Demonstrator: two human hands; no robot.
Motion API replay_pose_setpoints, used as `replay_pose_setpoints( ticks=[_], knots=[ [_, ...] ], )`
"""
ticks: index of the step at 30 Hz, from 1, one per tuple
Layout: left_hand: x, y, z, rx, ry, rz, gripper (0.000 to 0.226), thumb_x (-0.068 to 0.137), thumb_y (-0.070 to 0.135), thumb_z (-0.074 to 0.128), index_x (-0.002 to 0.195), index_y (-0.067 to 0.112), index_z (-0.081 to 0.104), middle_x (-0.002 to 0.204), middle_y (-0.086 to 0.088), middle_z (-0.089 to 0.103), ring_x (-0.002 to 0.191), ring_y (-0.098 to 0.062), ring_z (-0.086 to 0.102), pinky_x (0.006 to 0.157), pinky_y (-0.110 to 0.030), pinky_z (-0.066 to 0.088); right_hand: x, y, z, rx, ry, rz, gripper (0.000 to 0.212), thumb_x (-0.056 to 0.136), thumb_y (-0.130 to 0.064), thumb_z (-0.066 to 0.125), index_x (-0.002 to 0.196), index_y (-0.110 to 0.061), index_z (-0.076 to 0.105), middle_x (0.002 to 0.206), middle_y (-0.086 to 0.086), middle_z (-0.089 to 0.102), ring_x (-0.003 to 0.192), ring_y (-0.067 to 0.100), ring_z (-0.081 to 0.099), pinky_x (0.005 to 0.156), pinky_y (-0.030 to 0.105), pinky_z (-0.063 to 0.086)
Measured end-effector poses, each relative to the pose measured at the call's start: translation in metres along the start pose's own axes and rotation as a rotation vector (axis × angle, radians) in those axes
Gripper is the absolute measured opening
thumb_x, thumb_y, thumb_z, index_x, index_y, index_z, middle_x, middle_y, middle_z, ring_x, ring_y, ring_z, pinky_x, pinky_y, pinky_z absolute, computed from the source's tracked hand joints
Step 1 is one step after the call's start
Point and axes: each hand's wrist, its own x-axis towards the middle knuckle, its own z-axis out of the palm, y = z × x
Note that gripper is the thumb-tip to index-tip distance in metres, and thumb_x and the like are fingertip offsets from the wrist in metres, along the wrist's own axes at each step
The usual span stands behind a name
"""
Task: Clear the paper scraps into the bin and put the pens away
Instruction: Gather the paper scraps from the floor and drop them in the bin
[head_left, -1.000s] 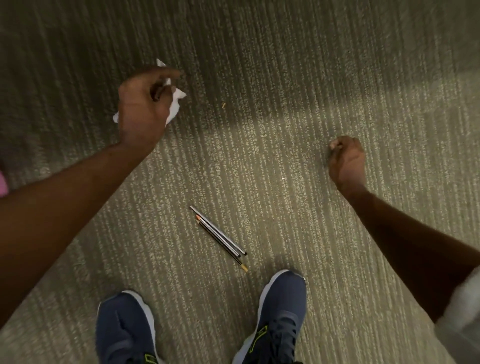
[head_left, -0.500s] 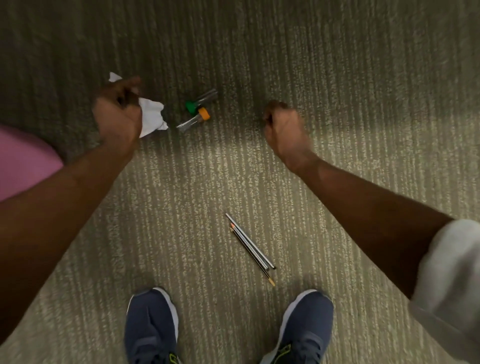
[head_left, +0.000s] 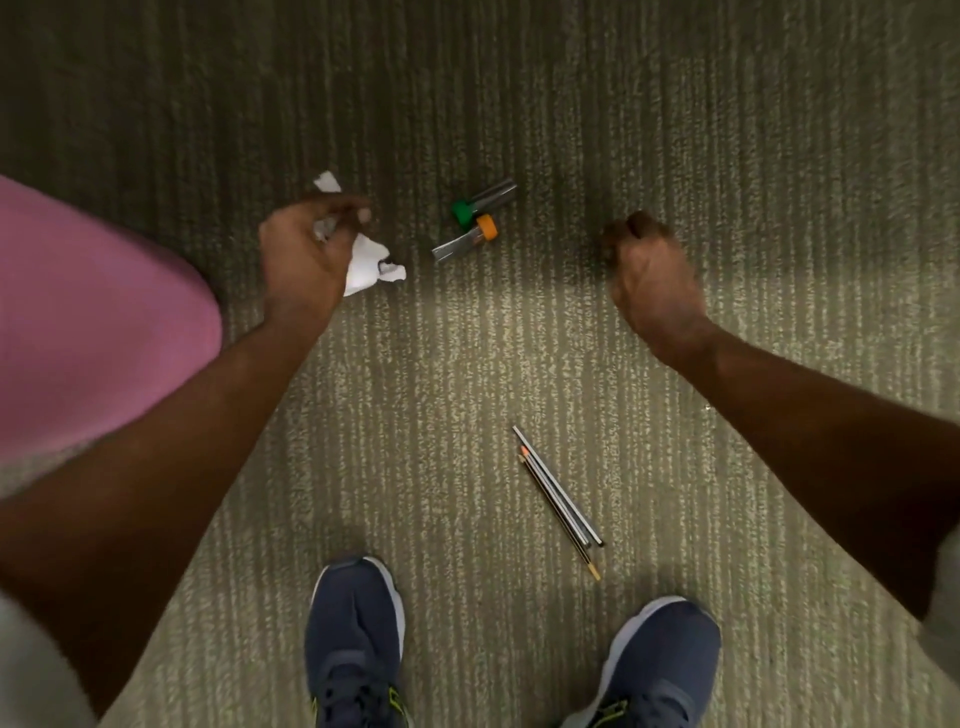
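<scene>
My left hand (head_left: 306, 260) is closed around crumpled white paper scraps (head_left: 371, 265), which stick out above and to the right of the fingers. My right hand (head_left: 652, 280) is a closed fist over the carpet, with nothing visible in it. Between the two hands lie two markers on the floor, one with a green cap (head_left: 480, 202) and one with an orange cap (head_left: 467, 240), side by side. A small bundle of thin pens or pencils (head_left: 561, 499) lies on the carpet nearer my feet, angled down to the right.
The floor is green striped carpet (head_left: 519, 364). A pink rounded object (head_left: 93, 322) fills the left edge. My two dark blue shoes, the left shoe (head_left: 356, 639) and the right shoe (head_left: 660, 665), stand at the bottom.
The view has shifted, bringing the two capped markers and the pink object into sight. My right fist swung left and then back to the right. My left hand keeps hold of the paper.
</scene>
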Motion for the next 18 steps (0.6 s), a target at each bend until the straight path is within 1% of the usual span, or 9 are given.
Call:
replay_pose_setpoints(
  ticks=[3,5,7,9,11,13,14,15,18],
  knots=[
    [-0.001,-0.003,-0.014,-0.402,0.196,-0.18,0.021,0.09,0.019,0.067,0.106,0.013,0.077,0.098,0.005,0.076,0.097,-0.005,0.068,0.097,-0.02,0.051,-0.003,-0.005,0.002,0.166,0.018,0.082,0.029,0.092,0.002,0.046,0.115,-0.007,0.061,0.112,0.017,0.057,0.093,0.032,0.059,0.079,0.04,0.054],
    [0.0,-0.011,-0.021,-0.618,0.231,-0.295,0.017,0.087,0.019,0.075,0.104,0.016,0.078,0.098,0.006,0.075,0.098,-0.008,0.067,0.102,-0.03,0.054,-0.011,-0.024,-0.002,0.298,0.065,0.093,0.021,0.097,-0.006,0.046,0.106,-0.008,0.065,0.105,0.016,0.06,0.089,0.028,0.058,0.079,0.037,0.051],
    [-0.004,-0.016,-0.026,-0.665,0.223,-0.357,0.016,0.086,0.019,0.077,0.102,0.017,0.078,0.096,0.01,0.076,0.099,-0.01,0.067,0.103,-0.034,0.054,-0.021,-0.061,-0.012,0.415,0.03,0.028,0.018,0.102,-0.014,0.047,0.102,-0.009,0.065,0.101,0.007,0.06,0.086,0.018,0.056,0.074,0.024,0.047],
    [-0.01,-0.022,-0.029,-0.621,0.221,-0.406,0.011,0.087,0.02,0.077,0.098,0.022,0.078,0.092,0.016,0.076,0.095,-0.009,0.068,0.099,-0.035,0.057,-0.027,-0.106,-0.019,0.52,-0.029,-0.042,0.013,0.102,-0.016,0.051,0.101,-0.013,0.063,0.098,-0.001,0.058,0.08,0.008,0.054,0.07,0.013,0.042],
    [-0.013,-0.029,-0.032,-0.607,0.258,-0.472,0.012,0.087,0.022,0.078,0.1,0.023,0.078,0.097,0.009,0.076,0.091,-0.01,0.07,0.093,-0.037,0.06,-0.023,-0.147,-0.016,0.588,-0.064,-0.102,0.006,0.097,-0.014,0.057,0.097,-0.014,0.063,0.094,-0.001,0.061,0.078,0.008,0.056,0.067,0.017,0.048],
    [-0.013,-0.037,-0.032,-0.672,0.272,-0.513,0.021,0.087,0.018,0.078,0.108,0.016,0.075,0.099,0.0,0.075,0.084,-0.009,0.071,0.081,-0.032,0.061,-0.011,-0.181,-0.009,0.613,-0.066,-0.154,0.004,0.092,-0.011,0.059,0.092,-0.013,0.063,0.088,0.003,0.064,0.075,0.016,0.059,0.066,0.034,0.053],
    [-0.014,-0.039,-0.032,-0.687,0.265,-0.514,0.022,0.087,0.015,0.077,0.109,0.013,0.074,0.097,-0.001,0.074,0.08,-0.008,0.071,0.079,-0.03,0.059,-0.004,-0.194,-0.005,0.612,-0.066,-0.151,0.005,0.09,-0.009,0.059,0.091,-0.012,0.063,0.086,0.006,0.065,0.075,0.021,0.061,0.067,0.042,0.053],
    [-0.014,-0.042,-0.031,-0.674,0.249,-0.506,0.02,0.087,0.012,0.077,0.107,0.013,0.074,0.093,0.001,0.074,0.078,-0.006,0.071,0.077,-0.028,0.058,0.003,-0.205,-0.002,0.608,-0.07,-0.132,0.008,0.088,-0.007,0.058,0.094,-0.011,0.061,0.086,0.008,0.066,0.075,0.026,0.063,0.066,0.044,0.053],
    [-0.021,-0.047,-0.028,-0.621,0.205,-0.479,0.016,0.087,0.008,0.075,0.102,0.013,0.074,0.085,0.007,0.073,0.071,0.0,0.069,0.069,-0.02,0.056,0.017,-0.221,0.01,0.513,-0.129,-0.057,0.024,0.087,-0.005,0.058,0.11,-0.012,0.059,0.094,0.015,0.07,0.084,0.035,0.068,0.069,0.043,0.056]
  ],
)
